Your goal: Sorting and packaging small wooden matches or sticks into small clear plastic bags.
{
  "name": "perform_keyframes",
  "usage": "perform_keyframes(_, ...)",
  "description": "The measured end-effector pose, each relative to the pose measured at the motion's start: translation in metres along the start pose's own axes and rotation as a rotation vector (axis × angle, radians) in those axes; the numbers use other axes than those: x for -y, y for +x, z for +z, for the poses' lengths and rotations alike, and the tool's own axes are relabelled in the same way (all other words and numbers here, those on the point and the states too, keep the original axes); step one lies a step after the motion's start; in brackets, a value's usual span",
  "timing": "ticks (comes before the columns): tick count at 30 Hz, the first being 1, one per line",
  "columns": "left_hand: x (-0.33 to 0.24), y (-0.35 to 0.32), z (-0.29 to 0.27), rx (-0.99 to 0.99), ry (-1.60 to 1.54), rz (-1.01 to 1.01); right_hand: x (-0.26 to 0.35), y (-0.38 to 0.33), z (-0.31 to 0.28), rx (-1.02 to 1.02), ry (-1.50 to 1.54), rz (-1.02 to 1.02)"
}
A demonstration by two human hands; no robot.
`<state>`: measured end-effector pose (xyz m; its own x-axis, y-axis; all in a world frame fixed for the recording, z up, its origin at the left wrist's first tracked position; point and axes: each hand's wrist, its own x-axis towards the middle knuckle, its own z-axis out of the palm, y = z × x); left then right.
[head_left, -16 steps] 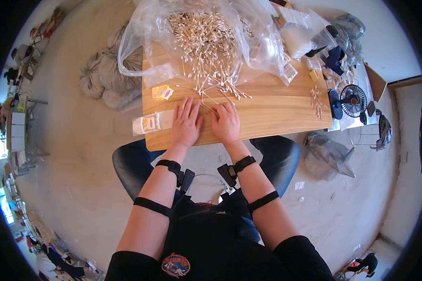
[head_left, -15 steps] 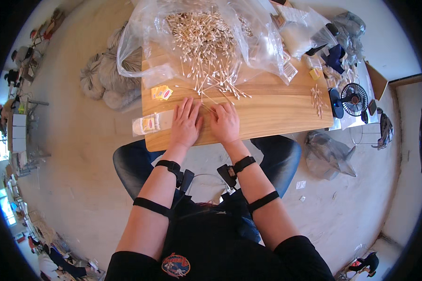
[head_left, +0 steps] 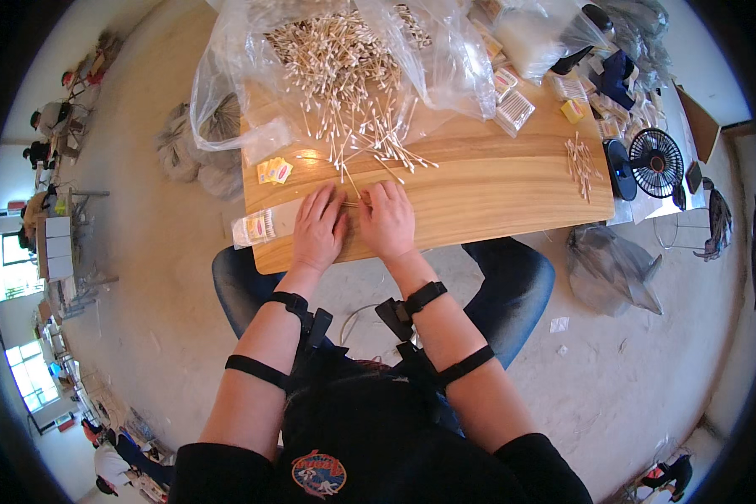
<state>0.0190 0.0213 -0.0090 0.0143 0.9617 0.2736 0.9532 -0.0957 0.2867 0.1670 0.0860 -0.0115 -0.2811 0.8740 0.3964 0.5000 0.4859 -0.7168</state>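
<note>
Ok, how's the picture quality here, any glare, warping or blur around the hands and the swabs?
Head view: strong fisheye, so the pale wooden table bows and a black rim cuts the corners; glare whitens the clear plastic sheet and the windows at far left; the left hand, right hand and heap of white-tipped cotton swabs stay sharp.

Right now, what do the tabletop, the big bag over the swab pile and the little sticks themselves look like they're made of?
Tabletop: looks like wood or a wood-look laminate, pale honey colour with long grain lines and a soft sheen.
Big bag: thin clear plastic film, judging by its crinkles, glare and see-through look.
Swabs: light tan sticks with white tips, probably wood or paper with cotton ends; too small to be sure.
</note>
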Motion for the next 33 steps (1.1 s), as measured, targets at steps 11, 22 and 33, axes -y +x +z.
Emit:
perform_keyframes(11,0.002,-0.005,0.002,-0.035,-0.042,-0.006,0.000,0.011,0.001,0.133,-0.152,0.121)
perform_keyframes(22,-0.004,0.000,-0.004,-0.076,-0.054,0.025,-0.014,0.002,-0.007,-0.001,0.036,0.024)
perform_keyframes(33,0.003,-0.005,-0.006,-0.101,-0.226,-0.049,-0.009,0.008,-0.005,-0.100,-0.346,0.224)
